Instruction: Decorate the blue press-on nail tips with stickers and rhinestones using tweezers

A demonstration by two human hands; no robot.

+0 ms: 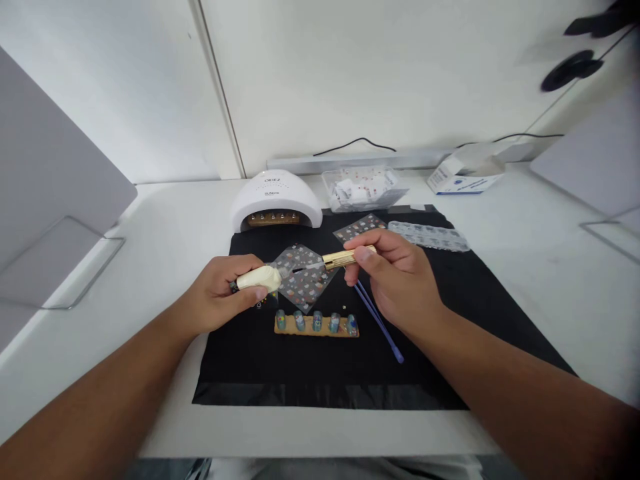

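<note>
My left hand (223,293) is closed around a cream nail polish bottle (257,280), tilted with its neck toward the right. Between thumb and fingers, my right hand (395,270) grips the gold-capped nail polish brush (345,258). Its dark bristle tip points at the bottle's mouth, just outside it. Beneath the brush lies a sticker sheet (305,283) with small printed figures. Closer to me, a wooden strip (317,327) carries several decorated blue-grey false nails. A pair of blue-violet sticks or tweezers (380,320) rests under my right hand, partly hidden.
A white nail lamp (277,193) stands at the back left, with another strip of nails inside. Behind the black mat (320,370) are a clear tray (363,190) of packets and an opened white box (465,173). A second sticker sheet (363,228) and a clear plastic palette (429,237) lie on the mat.
</note>
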